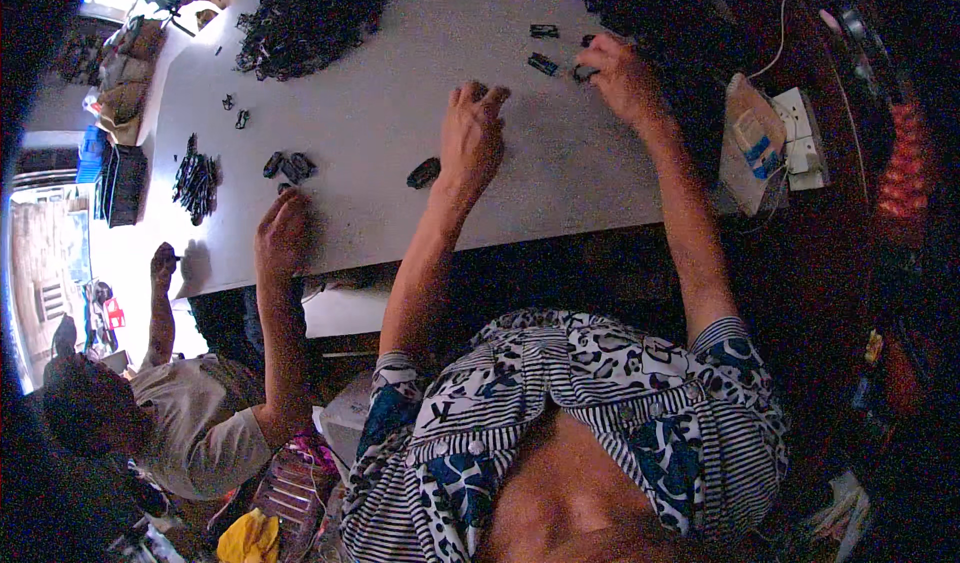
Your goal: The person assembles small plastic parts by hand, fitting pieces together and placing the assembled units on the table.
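Above the grey-white tabletop (560,163), my left hand (473,135) has loosely bent fingers, apart at the tips, and no object shows in them. A dark oval piece (424,173) lies beside its wrist. Farther right, my right hand (622,81) pinches a small black piece (583,74) at the table surface; its fingers partly cover it. Two small black frame-like pieces, an upper one (544,31) and a lower one with a bluish glint (543,64), lie just left of that hand.
Large black heaps of small parts (310,18) cover the table's far side. At left, a co-worker's hand (283,231) touches a cluster of black oval pieces (291,166), near a pile of thin black parts (195,181). A white socket box (802,138) with cables stands right.
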The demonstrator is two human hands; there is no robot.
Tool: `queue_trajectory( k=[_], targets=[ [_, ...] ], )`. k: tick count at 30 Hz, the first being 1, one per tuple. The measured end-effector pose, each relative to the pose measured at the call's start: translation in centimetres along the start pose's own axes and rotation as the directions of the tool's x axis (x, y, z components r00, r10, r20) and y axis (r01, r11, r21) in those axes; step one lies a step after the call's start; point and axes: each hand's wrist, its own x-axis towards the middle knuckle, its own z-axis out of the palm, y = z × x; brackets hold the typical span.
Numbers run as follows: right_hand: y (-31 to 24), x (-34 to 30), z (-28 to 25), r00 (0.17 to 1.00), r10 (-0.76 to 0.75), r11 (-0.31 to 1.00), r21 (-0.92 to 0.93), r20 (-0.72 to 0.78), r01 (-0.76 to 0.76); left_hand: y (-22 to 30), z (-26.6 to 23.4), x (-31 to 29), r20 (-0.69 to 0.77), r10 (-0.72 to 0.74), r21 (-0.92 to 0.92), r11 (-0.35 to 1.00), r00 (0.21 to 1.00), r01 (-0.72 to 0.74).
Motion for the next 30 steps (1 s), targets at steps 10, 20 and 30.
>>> queue_trajectory(
  k=[10,20,30],
  targets=[
    [-3.9,-3.8,-0.9,0.955,0.281,0.959,0.011,-0.089,-0.282,-1.7,6.1,5.5,-0.124,0.142,0.05,0.989,0.982,-0.137],
    [-4.0,-3.3,1.6,0.967,0.244,0.966,-0.07,-0.068,-0.248,-1.8,4.9,2.6,-0.177,0.025,-0.173,0.983,0.984,-0.056],
    [-5.6,-0.7,0.7,0.99,-0.135,0.968,0.216,0.029,0.126,-2.1,5.2,2.7,-0.208,0.032,-0.188,0.98,0.978,-0.072]
  ],
)
